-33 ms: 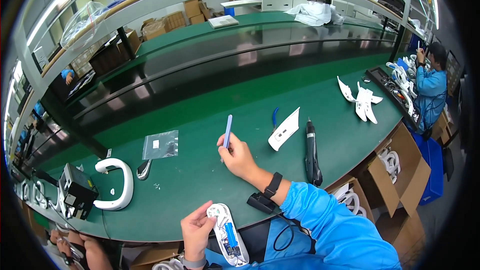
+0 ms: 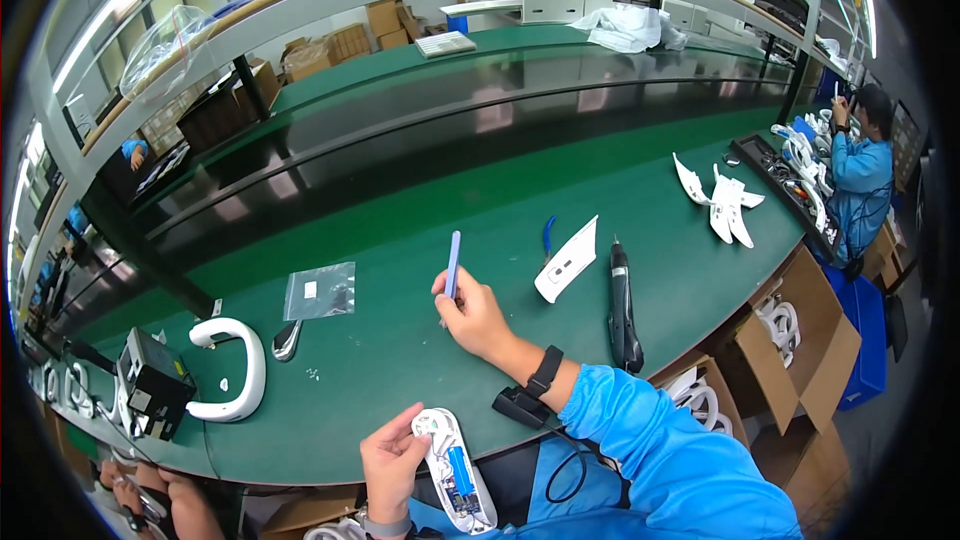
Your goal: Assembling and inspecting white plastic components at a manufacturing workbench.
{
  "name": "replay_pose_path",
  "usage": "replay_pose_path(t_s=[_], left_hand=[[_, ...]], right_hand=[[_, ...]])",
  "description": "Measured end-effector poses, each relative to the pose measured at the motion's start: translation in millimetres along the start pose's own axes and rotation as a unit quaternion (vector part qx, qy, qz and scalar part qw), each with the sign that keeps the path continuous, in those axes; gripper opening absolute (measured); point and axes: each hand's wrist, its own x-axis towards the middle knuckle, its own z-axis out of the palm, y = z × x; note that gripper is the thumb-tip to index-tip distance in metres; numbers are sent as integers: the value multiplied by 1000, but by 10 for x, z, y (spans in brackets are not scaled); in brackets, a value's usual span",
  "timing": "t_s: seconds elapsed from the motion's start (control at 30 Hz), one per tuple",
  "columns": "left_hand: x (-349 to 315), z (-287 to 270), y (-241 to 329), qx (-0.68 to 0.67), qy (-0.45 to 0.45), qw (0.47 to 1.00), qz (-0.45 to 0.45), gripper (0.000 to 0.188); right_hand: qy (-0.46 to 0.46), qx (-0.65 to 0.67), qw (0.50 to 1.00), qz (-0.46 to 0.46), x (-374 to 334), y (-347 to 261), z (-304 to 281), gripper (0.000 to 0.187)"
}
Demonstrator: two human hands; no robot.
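In my left hand (image 2: pixel 391 460), near the table's front edge, is an open white oblong device housing (image 2: pixel 474 498). Wires, a small circuit board and a blue cylindrical battery (image 2: pixel 460 470) show inside it. Fingers and thumb pinch the housing at its upper left end. My right hand (image 2: pixel 474 318) is closed around a slim lavender stick-like tool (image 2: pixel 454 258), held upright above the green table; its lower end is mostly hidden by the fingers. To the right of that hand lie a white curved shell (image 2: pixel 567 262), blue-handled pliers (image 2: pixel 549 236) partly behind it, and a black electric screwdriver (image 2: pixel 623 310).
A clear zip bag (image 2: pixel 320 290), a silver-and-black spoon-shaped part (image 2: pixel 287 341) and a white C-shaped part (image 2: pixel 252 370) lie left on the table (image 2: pixel 400 230). A black box (image 2: pixel 156 383) stands beyond them. White shells (image 2: pixel 733 204), a parts tray (image 2: pixel 785 190), cartons (image 2: pixel 800 340) and a co-worker (image 2: pixel 862 175) are at right.
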Motion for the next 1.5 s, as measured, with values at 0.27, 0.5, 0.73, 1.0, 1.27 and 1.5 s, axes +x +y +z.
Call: replay_pose_path(t_s=[0.27, 0.5, 0.73, 1.0, 1.27, 1.5], left_hand=[[38, 38, -14, 1, -1, 1000, -6, 45], [36, -13, -66, -17, 2, 1000, -9, 46], [30, 16, 15, -3, 0, 1000, -3, 45], [27, -27, -32, -10, -17, 1000, 2, 45], [2, -17, -7, -14, -18, 1000, -1, 45], [17, 15, -37, -14, -13, 1000, 1, 45]], right_hand=[[-5, -148, 981, -125, -50, -424, -150, 5], [32, -371, 902, -220, -657, -993, -1104, 20], [64, -642, 764, 2, -1068, -1134, -1935, 47], [56, -678, 727, 98, -899, -1011, -2103, 48], [74, -723, 678, 110, -589, -852, -2669, 42], [32, -622, 782, -27, -512, -907, -1820, 47]])
